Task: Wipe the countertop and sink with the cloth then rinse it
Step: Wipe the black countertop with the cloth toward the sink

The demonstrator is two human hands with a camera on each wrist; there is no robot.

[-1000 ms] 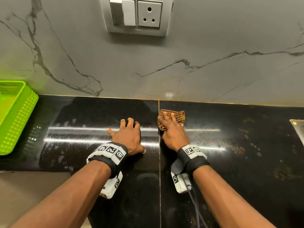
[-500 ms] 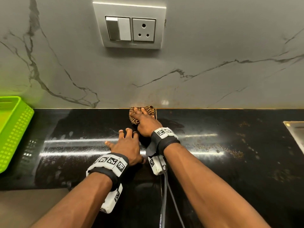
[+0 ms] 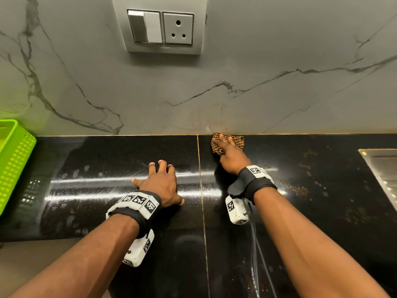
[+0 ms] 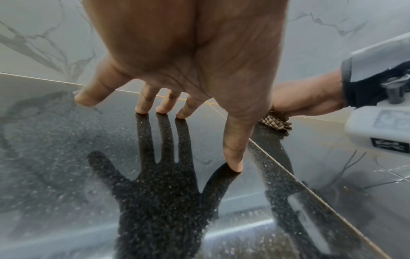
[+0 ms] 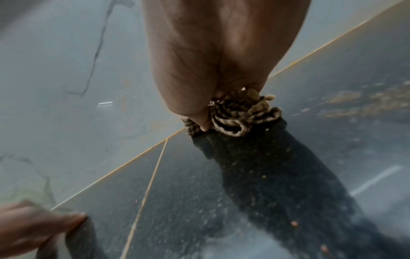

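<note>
Now the countertop is being wiped, which is judged to be the first step of the task. The cloth, brown and checked, is bunched at the back edge of the counter, touching the marble wall, at about 12 o'clock from the right hand. This hand is laid on top of the cloth, with the fingers pressed down onto it; in the right wrist view the cloth is seen gathered under the palm, so a grip around it is judged likely.

The left hand is spread flat on the counter, fingers apart, nothing held, at 9 o'clock from the right hand.

Brown crumbs and stains are seen at 3 o'clock from the right wrist. For the next move, a stroke toward these marks is judged to be needed, with firm pressure.

Of the sink only a corner is shown at the right border; the rest is cut off. No tap is visible. The right fingertips are hidden in the right wrist view, which is blurred.
</note>
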